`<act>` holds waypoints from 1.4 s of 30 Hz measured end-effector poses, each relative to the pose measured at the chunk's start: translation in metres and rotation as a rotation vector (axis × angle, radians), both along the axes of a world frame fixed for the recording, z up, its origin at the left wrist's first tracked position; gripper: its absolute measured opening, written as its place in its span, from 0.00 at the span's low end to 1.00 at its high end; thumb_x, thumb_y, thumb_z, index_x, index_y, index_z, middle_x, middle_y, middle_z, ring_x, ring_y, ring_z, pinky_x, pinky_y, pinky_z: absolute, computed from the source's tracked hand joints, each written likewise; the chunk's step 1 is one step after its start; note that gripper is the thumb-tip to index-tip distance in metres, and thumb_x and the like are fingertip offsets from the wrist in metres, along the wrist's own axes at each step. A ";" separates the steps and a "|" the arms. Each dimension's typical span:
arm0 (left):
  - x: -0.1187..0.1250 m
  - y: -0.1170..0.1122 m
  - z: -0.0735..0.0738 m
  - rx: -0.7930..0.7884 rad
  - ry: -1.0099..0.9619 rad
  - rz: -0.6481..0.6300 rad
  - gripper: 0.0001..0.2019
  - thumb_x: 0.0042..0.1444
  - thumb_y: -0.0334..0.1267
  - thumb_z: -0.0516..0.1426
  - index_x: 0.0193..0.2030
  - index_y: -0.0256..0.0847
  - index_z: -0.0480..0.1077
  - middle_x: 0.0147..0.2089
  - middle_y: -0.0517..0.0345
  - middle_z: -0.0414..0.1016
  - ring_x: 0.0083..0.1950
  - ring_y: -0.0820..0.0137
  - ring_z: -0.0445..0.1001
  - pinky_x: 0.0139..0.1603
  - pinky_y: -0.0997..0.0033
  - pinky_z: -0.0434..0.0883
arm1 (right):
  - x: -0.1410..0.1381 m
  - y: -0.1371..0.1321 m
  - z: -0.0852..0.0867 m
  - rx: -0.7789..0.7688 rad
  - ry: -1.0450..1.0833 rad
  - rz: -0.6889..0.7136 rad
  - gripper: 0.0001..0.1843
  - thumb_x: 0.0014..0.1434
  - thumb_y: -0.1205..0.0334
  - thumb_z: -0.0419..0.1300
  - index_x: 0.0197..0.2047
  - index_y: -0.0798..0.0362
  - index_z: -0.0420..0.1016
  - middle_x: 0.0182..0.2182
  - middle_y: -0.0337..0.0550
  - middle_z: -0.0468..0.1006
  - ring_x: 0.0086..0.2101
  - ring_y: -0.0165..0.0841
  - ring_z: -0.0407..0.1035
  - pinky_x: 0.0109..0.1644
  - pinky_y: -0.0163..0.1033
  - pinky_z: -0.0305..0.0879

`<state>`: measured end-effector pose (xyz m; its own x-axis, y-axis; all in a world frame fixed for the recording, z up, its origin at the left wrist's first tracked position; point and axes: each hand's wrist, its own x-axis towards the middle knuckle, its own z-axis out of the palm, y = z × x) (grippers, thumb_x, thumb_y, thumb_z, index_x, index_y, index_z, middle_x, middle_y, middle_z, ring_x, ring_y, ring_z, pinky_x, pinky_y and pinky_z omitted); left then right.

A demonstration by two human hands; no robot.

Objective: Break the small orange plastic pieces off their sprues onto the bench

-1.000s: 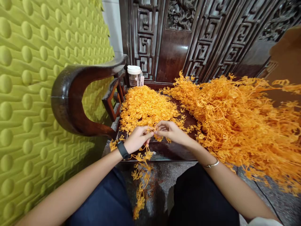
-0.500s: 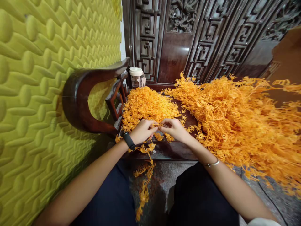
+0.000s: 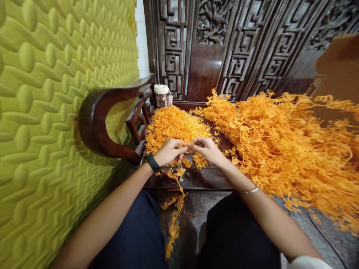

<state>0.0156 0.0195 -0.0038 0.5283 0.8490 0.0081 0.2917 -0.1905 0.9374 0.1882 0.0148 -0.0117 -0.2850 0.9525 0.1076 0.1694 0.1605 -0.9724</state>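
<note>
Head view, near to far, with directions taken from the centre. Toward 6 o'clock, an orange strand (image 3: 174, 228) hangs between two dark-clad legs (image 3: 134, 231); it is thin and stringy, bearing frilled, flower-like tufts and a short side branch partway down. Its upper part rises past the edge of a dark wooden seat (image 3: 209, 180) to the hands. The left hand (image 3: 168, 152), back uppermost, enters from 8 o'clock behind a black wristband (image 3: 152, 162); thumb and index finger pinch the strand, the other fingers curled beneath and partly hidden. The right hand (image 3: 209, 150), entering from 4 o'clock with a bracelet (image 3: 250, 191) on its forearm, bends its fingers toward 9 o'clock, fingertips closed on orange material of the strand beside those of the left; finer detail is too small to tell. Just beyond, a compact orange pile (image 3: 175, 127) lies toward 12 o'clock; a larger, looser heap (image 3: 294, 149) spreads at 3 o'clock. A curved armrest (image 3: 89, 119) stands at 9 o'clock. Farthest, toward 11 o'clock, a lidded cup (image 3: 162, 97) stands before carved panels (image 3: 206, 71).
</note>
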 end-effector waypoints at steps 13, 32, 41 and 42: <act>0.009 0.001 0.007 -0.022 -0.116 0.078 0.04 0.55 0.31 0.53 0.30 0.33 0.67 0.17 0.65 0.67 0.18 0.78 0.67 0.23 0.77 0.66 | 0.004 -0.005 0.007 0.242 -0.104 -0.157 0.15 0.46 0.51 0.64 0.25 0.56 0.72 0.22 0.40 0.72 0.23 0.28 0.63 0.30 0.36 0.60; 0.003 -0.008 0.023 -0.126 -0.380 -0.022 0.05 0.50 0.34 0.58 0.30 0.33 0.71 0.17 0.65 0.69 0.17 0.78 0.68 0.24 0.76 0.68 | 0.010 -0.004 0.012 0.014 0.362 -0.004 0.02 0.45 0.65 0.63 0.24 0.54 0.75 0.22 0.36 0.74 0.26 0.26 0.67 0.38 0.36 0.64; 0.001 -0.015 0.025 -0.200 -0.454 -0.078 0.06 0.49 0.36 0.59 0.31 0.35 0.73 0.14 0.66 0.65 0.15 0.81 0.62 0.18 0.79 0.62 | 0.006 -0.009 0.014 -0.128 0.467 0.177 0.08 0.45 0.59 0.62 0.23 0.54 0.70 0.22 0.38 0.70 0.26 0.29 0.65 0.38 0.40 0.65; 0.003 -0.017 0.026 -0.208 -0.461 -0.087 0.06 0.49 0.36 0.59 0.31 0.35 0.73 0.14 0.65 0.65 0.15 0.81 0.62 0.18 0.79 0.61 | 0.006 -0.010 0.015 -0.135 0.478 0.200 0.09 0.45 0.58 0.62 0.23 0.54 0.69 0.21 0.37 0.69 0.25 0.28 0.64 0.37 0.40 0.64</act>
<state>0.0184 0.0026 0.0222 0.5786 0.8104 0.0924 -0.1694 0.0086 0.9855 0.1939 0.0048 0.0030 -0.4112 0.8991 0.1499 -0.3189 0.0121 -0.9477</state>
